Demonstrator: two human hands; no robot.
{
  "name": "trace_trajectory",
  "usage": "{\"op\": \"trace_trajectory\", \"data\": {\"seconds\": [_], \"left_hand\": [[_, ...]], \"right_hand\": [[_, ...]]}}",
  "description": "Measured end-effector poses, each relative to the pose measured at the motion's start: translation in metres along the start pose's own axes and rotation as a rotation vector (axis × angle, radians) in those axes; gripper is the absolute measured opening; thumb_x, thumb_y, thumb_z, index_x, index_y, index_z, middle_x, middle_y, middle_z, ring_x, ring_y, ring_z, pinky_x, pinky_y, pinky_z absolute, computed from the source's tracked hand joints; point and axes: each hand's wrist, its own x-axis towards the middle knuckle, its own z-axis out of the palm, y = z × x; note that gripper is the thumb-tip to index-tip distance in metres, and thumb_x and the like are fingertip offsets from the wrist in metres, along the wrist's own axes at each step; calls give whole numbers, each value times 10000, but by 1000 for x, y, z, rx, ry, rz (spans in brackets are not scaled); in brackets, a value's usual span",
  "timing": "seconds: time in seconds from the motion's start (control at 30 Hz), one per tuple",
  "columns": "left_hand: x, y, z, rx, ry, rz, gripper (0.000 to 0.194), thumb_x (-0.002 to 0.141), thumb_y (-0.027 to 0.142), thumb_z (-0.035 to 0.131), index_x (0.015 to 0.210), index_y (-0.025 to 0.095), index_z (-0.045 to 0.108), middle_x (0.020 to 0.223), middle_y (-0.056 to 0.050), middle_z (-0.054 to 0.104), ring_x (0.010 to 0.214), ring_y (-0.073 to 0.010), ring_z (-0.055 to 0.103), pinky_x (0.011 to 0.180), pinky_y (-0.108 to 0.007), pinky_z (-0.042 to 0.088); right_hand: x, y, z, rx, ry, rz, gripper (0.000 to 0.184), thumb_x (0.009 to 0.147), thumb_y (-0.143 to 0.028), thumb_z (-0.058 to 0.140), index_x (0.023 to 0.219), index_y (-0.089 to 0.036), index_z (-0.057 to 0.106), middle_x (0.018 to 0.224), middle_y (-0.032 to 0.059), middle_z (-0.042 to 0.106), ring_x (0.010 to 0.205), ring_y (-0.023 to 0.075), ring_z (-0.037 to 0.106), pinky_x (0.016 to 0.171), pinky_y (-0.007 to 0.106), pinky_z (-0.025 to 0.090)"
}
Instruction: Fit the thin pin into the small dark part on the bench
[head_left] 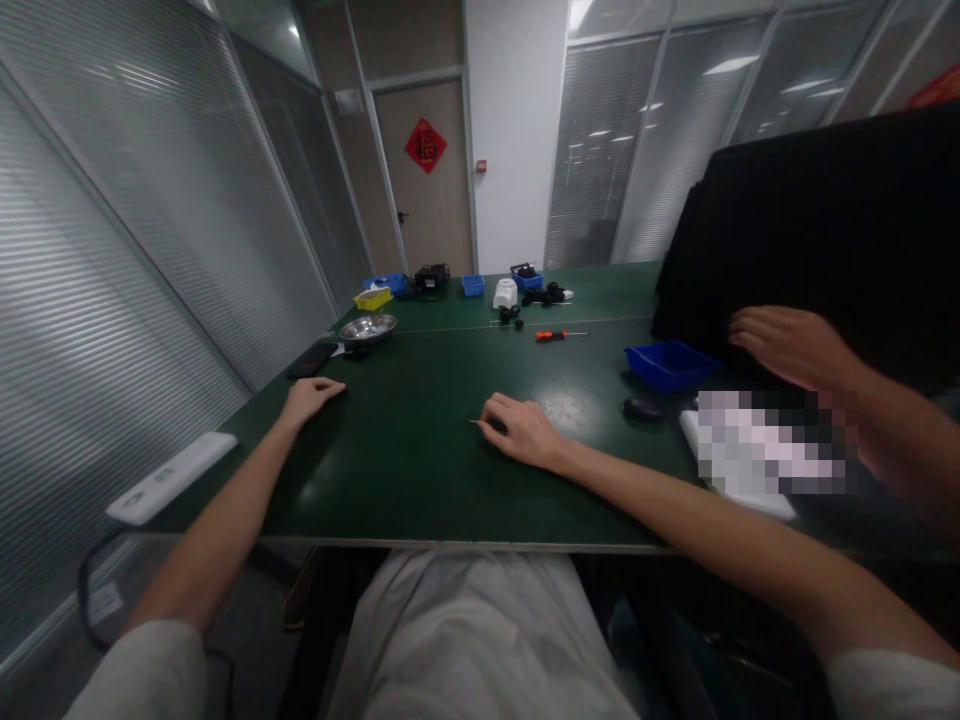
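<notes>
My right hand [517, 428] rests low over the middle of the green table [420, 470], its fingers curled closed. A thin, pale, pointed rod [473, 421] sticks out to the left from its fingertips; its kind is too small to tell, and the rest is hidden by the fingers. At the left side of the table, my left hand [311, 398] has thumb and fingers pressed together, pointing right. Whatever may be in that pinch cannot be made out. Beyond the left hand lie a dark flat device [313, 360] and a shiny metal bowl [368, 329].
A co-worker's hand [795, 345] is at the right, by a black screen [810, 220]. Nearby are a blue tray [671, 366], a black mouse [643, 409] and white sheets [701, 455]. An orange screwdriver [552, 336] lies farther back. A white power strip [172, 478] is left.
</notes>
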Motion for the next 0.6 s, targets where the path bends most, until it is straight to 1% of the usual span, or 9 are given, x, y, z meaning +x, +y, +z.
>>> {"op": "trace_trajectory", "data": {"seconds": [0.07,0.17,0.23,0.27,0.3,0.37,0.47,0.5,0.6], "left_hand": [[-18,38,32,-97,-258,203,358,771,476,776,982,190,820,1055,-80,757,1009,-261,665,899,-310,478],[-55,95,83,-210,-566,456,377,831,509,719,1028,201,809,1096,-82,745,1032,-252,667,924,-334,494],[-78,123,108,-264,-632,586,355,869,489,691,1029,191,801,1059,-79,745,991,-237,675,907,-337,502],[-87,132,117,-282,-651,634,344,882,477,683,1024,186,799,1043,-78,745,972,-230,676,895,-331,505],[-95,139,122,-296,-656,671,334,897,465,672,1020,182,798,1029,-78,744,957,-223,677,886,-324,505],[-103,143,124,-319,-649,713,333,937,448,629,1027,175,796,1026,-78,740,953,-212,673,881,-311,502],[-108,141,115,-340,-607,729,368,998,430,537,1094,174,783,1061,-82,728,976,-201,664,881,-298,495],[-109,139,112,-331,-597,731,370,999,429,539,1122,175,777,1068,-83,724,969,-198,661,867,-294,495],[-111,138,106,-265,-571,753,358,939,443,646,1137,173,772,1029,-83,717,880,-188,643,779,-279,484]], "right_hand": [[0,1,1,-10,-2,10,151,997,-344,552,999,-202,604,1002,27,628,733,124,545,604,253,317],[0,1,2,-13,-7,15,137,988,-331,565,993,-203,612,994,26,635,741,128,553,611,259,320],[-1,1,1,-2,-8,17,129,982,-322,570,993,-202,617,984,26,643,750,132,561,624,262,329],[-1,0,1,3,-7,20,124,978,-317,575,993,-202,619,976,26,647,755,135,565,631,264,333],[-1,0,0,7,-7,22,120,973,-314,581,989,-202,621,965,25,651,758,138,568,637,265,335],[-1,0,0,13,-15,26,113,965,-309,590,980,-202,624,944,25,656,760,143,572,644,267,337],[0,1,2,15,-36,25,107,963,-303,592,975,-202,628,936,26,659,761,144,574,648,267,334],[0,1,2,12,-40,25,105,961,-301,593,973,-203,629,937,26,660,760,144,574,647,267,331],[1,3,4,1,-49,22,104,959,-302,594,967,-206,633,939,24,660,761,145,573,643,268,322]]}}
